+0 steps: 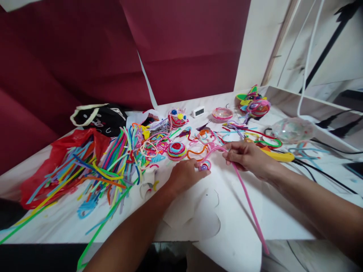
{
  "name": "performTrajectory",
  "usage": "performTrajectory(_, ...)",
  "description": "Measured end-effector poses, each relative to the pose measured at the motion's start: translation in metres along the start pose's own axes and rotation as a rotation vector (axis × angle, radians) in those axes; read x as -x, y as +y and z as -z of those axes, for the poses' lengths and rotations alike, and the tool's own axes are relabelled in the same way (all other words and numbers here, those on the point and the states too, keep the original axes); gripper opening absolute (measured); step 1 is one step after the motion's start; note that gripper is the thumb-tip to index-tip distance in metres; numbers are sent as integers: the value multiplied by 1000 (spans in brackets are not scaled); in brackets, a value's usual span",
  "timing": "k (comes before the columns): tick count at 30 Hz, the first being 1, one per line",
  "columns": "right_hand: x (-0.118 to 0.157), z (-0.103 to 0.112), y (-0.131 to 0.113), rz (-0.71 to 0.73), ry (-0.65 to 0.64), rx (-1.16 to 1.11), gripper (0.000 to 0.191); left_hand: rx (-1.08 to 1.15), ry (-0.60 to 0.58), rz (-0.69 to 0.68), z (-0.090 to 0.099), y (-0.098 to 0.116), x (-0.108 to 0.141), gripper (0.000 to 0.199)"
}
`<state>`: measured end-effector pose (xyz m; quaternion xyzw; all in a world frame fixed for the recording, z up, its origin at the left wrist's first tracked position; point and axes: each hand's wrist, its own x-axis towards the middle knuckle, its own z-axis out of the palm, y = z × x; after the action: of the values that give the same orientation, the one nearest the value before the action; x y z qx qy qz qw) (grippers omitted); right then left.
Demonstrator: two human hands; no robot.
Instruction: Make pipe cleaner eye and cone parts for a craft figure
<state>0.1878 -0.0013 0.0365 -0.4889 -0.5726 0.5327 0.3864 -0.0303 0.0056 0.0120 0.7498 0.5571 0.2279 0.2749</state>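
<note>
Between thumb and fingers, my left hand (187, 173) pinches a small coiled disc (204, 165) of pink, blue and purple pipe cleaner. A pink pipe cleaner (246, 192) arcs up from the disc and passes through the closed fingers of my right hand (243, 155). Its free end hangs down past the table's front edge. Just beyond my left hand lies a larger round coil (177, 150) with a red centre and striped rings. White paper (235, 223) with cut curves lies under both hands.
Loose pipe cleaners (113, 162) and a red plastic bag (85, 141) cover the left side. A yellow-handled tool (279, 155), possibly a glue gun, lies right, near cables. Behind stand a decorated ball (178, 118), a small digital clock (197, 112), clear bowls (222, 114) and a black pouch (99, 120).
</note>
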Motion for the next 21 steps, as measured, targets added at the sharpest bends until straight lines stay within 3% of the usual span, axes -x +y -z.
performTrajectory(4, -1, 6, 2, -3, -33, 30, 40, -270, 9, -8, -11, 1, 7, 52)
performTrajectory(7, -1, 11, 1, 6, -62, 58, 41, -305, 17, -23, -16, 2, 8, 45)
performTrajectory(15, 0, 29, 5, 34, -32, 129, 34, -208, 0, -59, -17, 0, 3, 25)
performTrajectory(21, 1, 27, 10, -1, -74, 106, 38, -36, -33, -72, -18, 0, 2, 21)
